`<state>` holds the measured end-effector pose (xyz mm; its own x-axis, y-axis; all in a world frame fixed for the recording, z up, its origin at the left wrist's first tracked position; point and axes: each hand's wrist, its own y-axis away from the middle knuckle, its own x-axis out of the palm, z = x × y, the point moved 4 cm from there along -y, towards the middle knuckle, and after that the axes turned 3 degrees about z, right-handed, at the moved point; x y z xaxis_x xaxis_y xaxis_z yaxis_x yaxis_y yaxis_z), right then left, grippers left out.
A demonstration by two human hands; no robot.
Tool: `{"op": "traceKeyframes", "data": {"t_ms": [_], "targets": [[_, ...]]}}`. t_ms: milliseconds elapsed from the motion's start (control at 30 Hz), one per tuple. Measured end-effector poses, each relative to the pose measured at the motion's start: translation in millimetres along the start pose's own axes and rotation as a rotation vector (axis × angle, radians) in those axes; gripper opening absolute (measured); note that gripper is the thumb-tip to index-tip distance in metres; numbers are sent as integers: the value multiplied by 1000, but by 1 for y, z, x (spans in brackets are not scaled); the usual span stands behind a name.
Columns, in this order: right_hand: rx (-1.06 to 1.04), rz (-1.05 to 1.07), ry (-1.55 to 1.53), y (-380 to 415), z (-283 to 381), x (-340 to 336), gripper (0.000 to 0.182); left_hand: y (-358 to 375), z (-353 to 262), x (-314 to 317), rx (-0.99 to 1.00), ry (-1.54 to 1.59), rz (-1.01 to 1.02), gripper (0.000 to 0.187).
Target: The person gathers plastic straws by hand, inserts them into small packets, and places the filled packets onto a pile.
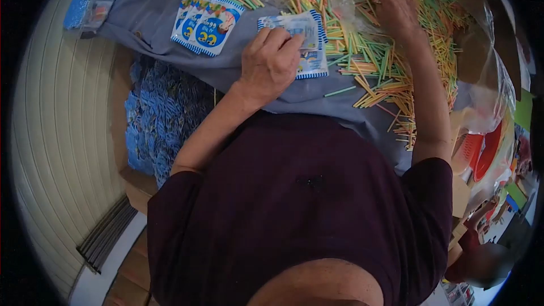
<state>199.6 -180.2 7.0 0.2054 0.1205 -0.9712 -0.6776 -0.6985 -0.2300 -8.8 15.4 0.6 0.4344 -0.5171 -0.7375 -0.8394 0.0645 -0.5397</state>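
Observation:
My left hand (269,59) is curled over a small stack of blue-and-white printed packets (314,62) on the grey cloth. Its fingers are bent together at the stack's left edge. Off to the left lies another fan of the same packets (209,31), overlapping and flat. My right hand (395,11) reaches into a wide heap of thin pastel sticks (368,51), coloured green, yellow, orange and pink. Its fingers are bent down among them, and what they hold is hidden. Crumpled clear plastic (343,5) lies just left of that hand.
Below the cloth's left edge stands a cardboard box (139,195) full of blue packets (158,113). A blue bag (85,0) lies at the far left corner. Red baskets (481,150) and clear plastic sheeting (496,79) are on the right. Another person (481,260) is at lower right.

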Motion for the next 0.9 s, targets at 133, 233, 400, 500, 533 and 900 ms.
{"op": "traceKeyframes", "data": {"t_ms": [133, 233, 400, 500, 533, 900], "targets": [[-88, -43, 37, -11, -12, 25, 42, 1, 7, 5, -2, 3, 4, 14], [-124, -116, 110, -14, -17, 35, 40, 0, 11, 5, 22, 59, -41, 14], [-214, -193, 69, -13, -24, 20, 40, 5, 12, 5, 11, 147, -81, 14], [107, -135, -217, -9, -37, 17, 30, 6, 10, 5, 20, 103, -58, 14], [340, -67, -338, -7, -46, 20, 24, 6, 8, 4, 15, 103, -57, 14], [535, -208, -1481, 10, -71, 3, 23, -1, 36, -30, -362, 600, -160, 10]]}}
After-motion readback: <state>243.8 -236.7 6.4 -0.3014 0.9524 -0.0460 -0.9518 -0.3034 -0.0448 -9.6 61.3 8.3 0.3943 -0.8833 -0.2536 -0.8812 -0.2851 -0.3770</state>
